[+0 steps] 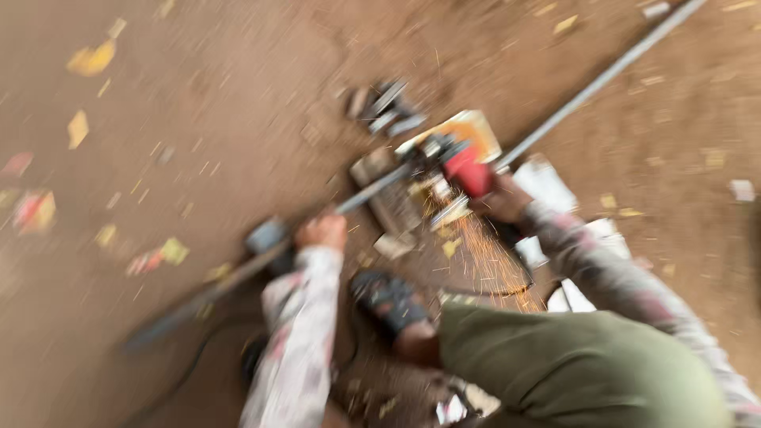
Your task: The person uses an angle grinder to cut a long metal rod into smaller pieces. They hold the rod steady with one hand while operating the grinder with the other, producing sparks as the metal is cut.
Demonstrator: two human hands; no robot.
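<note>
The left hand (321, 231) is wrapped tight around a long metal pipe (555, 111) lying across the dirt floor (198, 103), which runs on past the fist both ways. Just beyond that grip, the right hand (499, 202) clutches the red-handled cut-off saw (464, 168) over the pipe, and sparks (491, 261) spray back toward a sandalled foot (388, 301).

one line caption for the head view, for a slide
Left hand steadies a long metal bar on dirt ground while right hand runs a sparking red cutting tool.
</note>
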